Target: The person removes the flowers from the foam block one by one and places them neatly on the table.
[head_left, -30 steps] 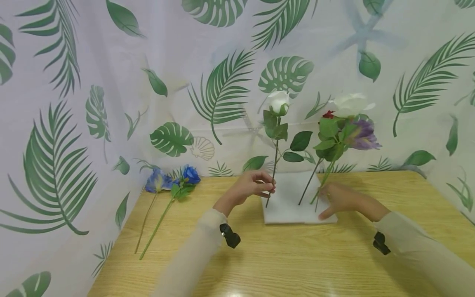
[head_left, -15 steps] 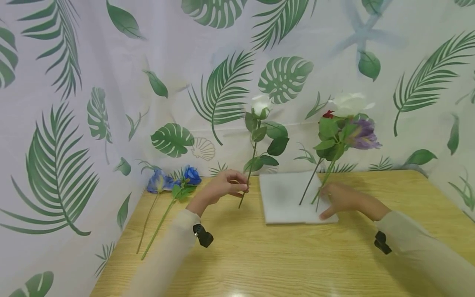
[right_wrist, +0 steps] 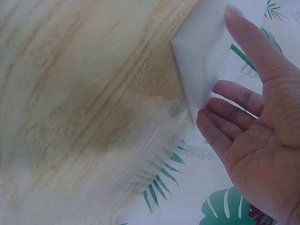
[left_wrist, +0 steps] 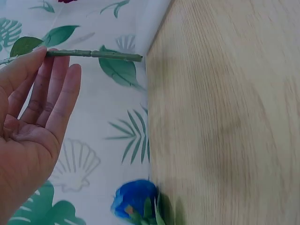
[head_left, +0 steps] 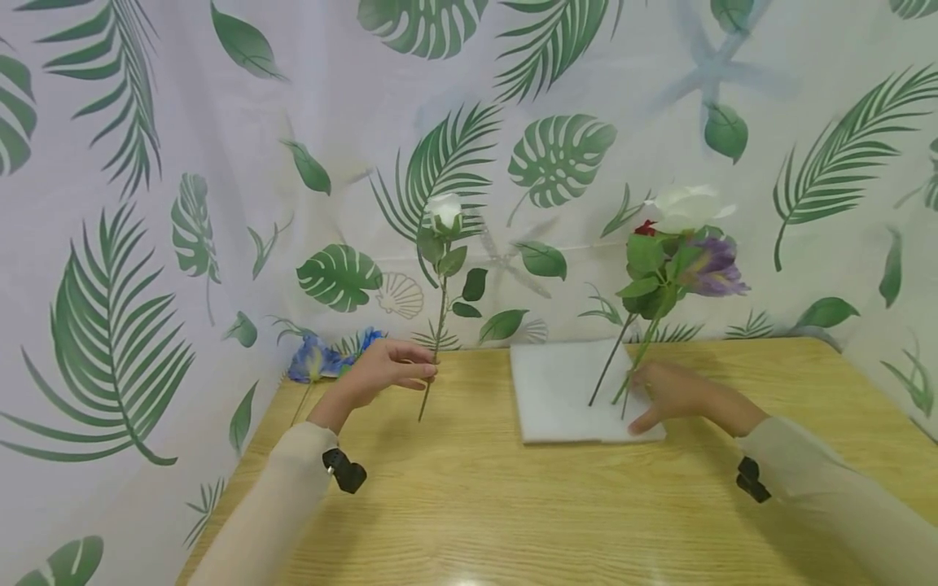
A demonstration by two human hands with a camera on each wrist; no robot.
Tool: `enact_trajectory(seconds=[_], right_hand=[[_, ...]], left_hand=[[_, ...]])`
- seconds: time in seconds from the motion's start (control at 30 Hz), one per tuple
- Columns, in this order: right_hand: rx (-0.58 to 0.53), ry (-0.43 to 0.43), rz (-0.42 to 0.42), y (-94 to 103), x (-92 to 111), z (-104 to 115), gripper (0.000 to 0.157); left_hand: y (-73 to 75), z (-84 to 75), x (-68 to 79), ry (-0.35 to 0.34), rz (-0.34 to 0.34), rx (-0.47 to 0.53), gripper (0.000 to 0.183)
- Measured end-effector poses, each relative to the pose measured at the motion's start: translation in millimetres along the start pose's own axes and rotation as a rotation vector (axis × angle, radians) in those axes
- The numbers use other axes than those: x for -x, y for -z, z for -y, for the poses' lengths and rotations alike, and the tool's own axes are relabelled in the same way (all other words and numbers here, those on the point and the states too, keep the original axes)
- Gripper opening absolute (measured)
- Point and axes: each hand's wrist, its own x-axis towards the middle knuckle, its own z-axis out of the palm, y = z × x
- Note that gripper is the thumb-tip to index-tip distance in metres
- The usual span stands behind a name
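My left hand (head_left: 381,374) pinches the stem of a white rose (head_left: 444,210) between thumb and fingers. In the left wrist view, the lower end of the stem (left_wrist: 117,55) sticks out free. The rose stands nearly upright, left of a white foam board (head_left: 557,399). My right hand (head_left: 677,395) rests on the board's right side, thumb and fairly straight fingers apart and touching it. Several flowers stand in the board: a large white flower (head_left: 689,207), a purple flower (head_left: 714,267) and a red one (head_left: 646,228), mostly hidden behind leaves.
Blue flowers (head_left: 311,358) lie at the left back of the wooden table (head_left: 513,513), partly covered by my left hand and arm. Another view of them shows a blue bloom (left_wrist: 135,199). A leaf-printed cloth (head_left: 469,146) hangs behind the table.
My left hand has drawn the white rose away from the foam board and carried it left over the table. My right hand has stayed on the board.
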Motion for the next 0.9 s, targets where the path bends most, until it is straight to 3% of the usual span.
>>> enact_trajectory(seconds=[0.17,0.4,0.9], right_hand=[[0.002,0.006,-0.005,0.4,0,0,0.067],[0.003,-0.004,0.004,0.8,1,2,0.068],[-0.003,-0.007,0.001,-1.0,-1,0,0.069]], left_hand=[[14.9,4.3,17.3,0.036,-0.034,-0.041,0.027],[29.2,18.4,38.5,0.104,-0.032,-0.062,0.036],[51.0,37.4,63.7,0.182,-0.007,-0.110,0.036]])
